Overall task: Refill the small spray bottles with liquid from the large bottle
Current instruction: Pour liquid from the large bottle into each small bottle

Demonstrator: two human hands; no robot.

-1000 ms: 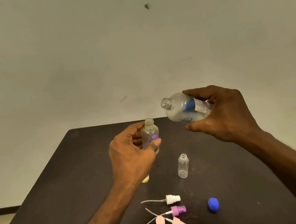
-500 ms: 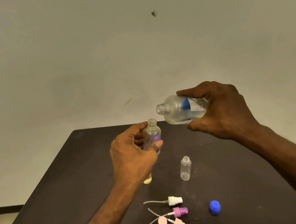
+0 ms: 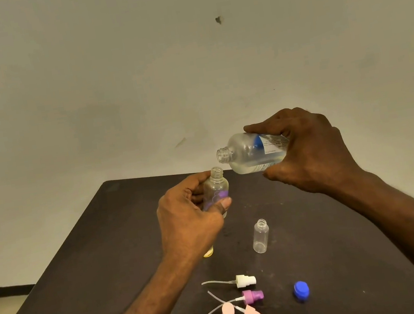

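While right hand [image 3: 308, 151] grips tilted large bottle [image 3: 251, 155], left hand [image 3: 188, 214] grasping small spray bottle [image 3: 216, 188]: mouths misaligned, risks spilling onto surface [image 3: 107, 254].

Dim yellowish indoor light, soft shadows, wide-angle edge distortion

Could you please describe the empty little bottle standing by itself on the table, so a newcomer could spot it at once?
Start at the dark table. Below the two raised hands stands a small clear bottle, upright and uncapped. Unlike the purple-printed bottle in the left hand, it is plain, untouched, and stands just beyond the loose spray tops.
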